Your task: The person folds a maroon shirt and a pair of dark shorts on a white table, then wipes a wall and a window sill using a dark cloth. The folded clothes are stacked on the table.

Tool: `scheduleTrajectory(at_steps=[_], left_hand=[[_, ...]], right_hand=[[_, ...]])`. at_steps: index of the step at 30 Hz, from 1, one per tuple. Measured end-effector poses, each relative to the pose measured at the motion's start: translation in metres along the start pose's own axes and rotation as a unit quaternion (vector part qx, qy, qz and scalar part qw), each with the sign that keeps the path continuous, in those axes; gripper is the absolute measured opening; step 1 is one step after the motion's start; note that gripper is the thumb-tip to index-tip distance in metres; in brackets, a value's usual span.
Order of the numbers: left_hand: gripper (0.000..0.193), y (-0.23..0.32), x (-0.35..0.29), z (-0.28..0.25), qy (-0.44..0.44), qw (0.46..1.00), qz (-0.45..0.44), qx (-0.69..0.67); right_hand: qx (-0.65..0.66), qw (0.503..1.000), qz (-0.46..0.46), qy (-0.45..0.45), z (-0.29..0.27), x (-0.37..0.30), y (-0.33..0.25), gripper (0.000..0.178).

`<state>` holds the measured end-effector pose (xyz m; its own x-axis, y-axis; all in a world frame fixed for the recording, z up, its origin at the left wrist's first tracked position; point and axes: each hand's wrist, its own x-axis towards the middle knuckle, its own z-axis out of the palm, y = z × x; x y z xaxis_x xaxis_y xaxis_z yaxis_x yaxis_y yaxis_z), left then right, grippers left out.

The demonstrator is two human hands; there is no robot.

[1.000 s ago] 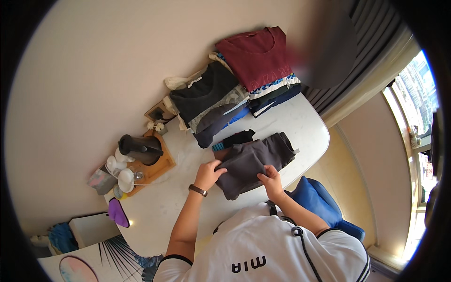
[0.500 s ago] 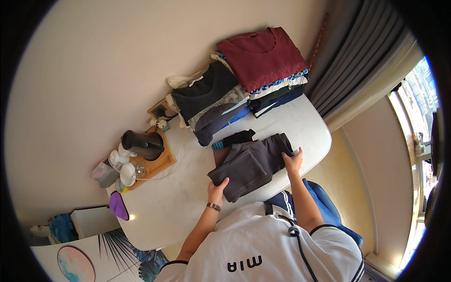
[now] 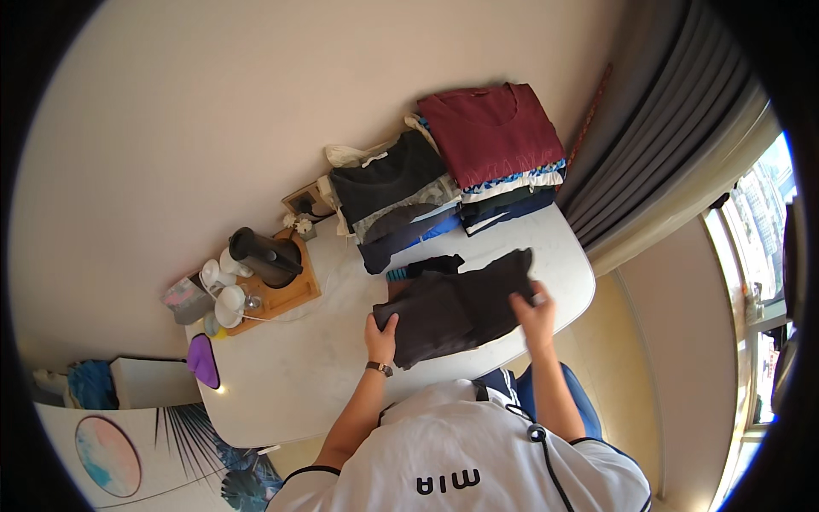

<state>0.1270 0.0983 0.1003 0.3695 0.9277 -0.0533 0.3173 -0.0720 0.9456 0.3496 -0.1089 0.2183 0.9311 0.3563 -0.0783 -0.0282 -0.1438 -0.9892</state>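
A dark grey folded garment (image 3: 456,309) is stretched out sideways between my hands, over the near part of the white table; its exact kind is unclear. My left hand (image 3: 381,339) grips its left end, thumb on top and fingers hidden beneath. At the right end, my right hand (image 3: 535,316) is closed on the cloth, slightly blurred. Just beyond the garment lies a small dark piece of clothing with teal stripes (image 3: 397,276), partly covered by it.
Two stacks of folded clothes stand against the wall, one topped by a maroon shirt (image 3: 493,136), the other by a black one (image 3: 388,183). To the left, a wooden tray (image 3: 299,294) bears a black kettle (image 3: 266,258) and white cups. A purple item (image 3: 203,362) sits at the table's left edge.
The garment has been drawn out flatter and wider, its loose folds smoothed. My right hand has shifted slightly lower in view, still on the right end. The whole view has tilted a little.
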Motion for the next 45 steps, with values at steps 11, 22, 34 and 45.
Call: scheduleTrajectory(at_steps=[11,22,34,45], left_hand=[[0.069,0.014,-0.003,-0.059,-0.232,0.772,-0.28,-0.522],[0.057,0.044,-0.009,-0.04,-0.268,0.873,-0.209,-0.35],[0.035,0.124,0.042,-0.045,-0.27,0.924,0.223,-0.151],[0.038,-0.026,-0.012,-0.026,-0.134,0.98,0.134,0.064]], right_hand=[[-0.187,0.905,-0.304,-0.231,0.125,-0.08,0.026,0.05],[-0.116,0.944,0.156,-0.266,0.083,0.0,0.081,0.051],[0.307,0.907,0.058,-0.284,0.046,0.018,-0.025,0.048],[-0.041,0.952,0.226,-0.2,0.026,-0.007,0.076,0.051]])
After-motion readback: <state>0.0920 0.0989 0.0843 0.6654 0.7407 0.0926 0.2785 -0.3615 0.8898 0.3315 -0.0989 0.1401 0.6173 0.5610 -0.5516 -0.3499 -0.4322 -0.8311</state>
